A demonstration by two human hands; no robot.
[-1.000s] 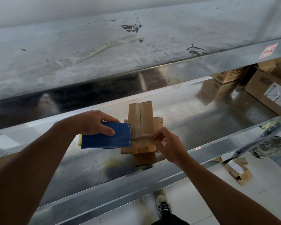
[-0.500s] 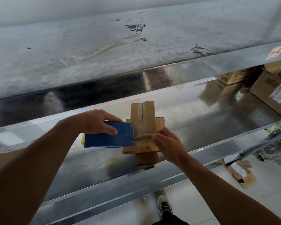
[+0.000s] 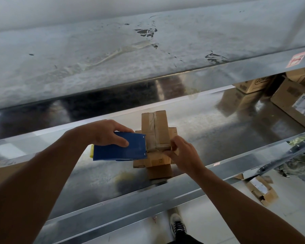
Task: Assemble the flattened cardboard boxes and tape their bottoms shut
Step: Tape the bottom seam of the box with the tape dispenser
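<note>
A small cardboard box (image 3: 155,125) stands bottom-up on the shiny metal shelf (image 3: 209,131), on top of other flat cardboard pieces (image 3: 157,162). Clear tape runs along its middle seam and down its near side. My left hand (image 3: 109,132) grips a blue tape dispenser (image 3: 120,150) whose front edge sits against the box's left near corner. My right hand (image 3: 183,152) rests against the box's near right edge, fingers curled at the taped end; what the fingertips pinch is hidden.
A worn grey shelf (image 3: 113,55) overhangs above. Labelled cardboard cartons (image 3: 296,103) sit at the right end of the metal shelf. A torn box (image 3: 261,191) lies on the floor at right. My shoe (image 3: 178,224) shows below the shelf's front rail.
The right hand has moved up from the box's near side to its top near edge. The dispenser has stayed against the box's left side.
</note>
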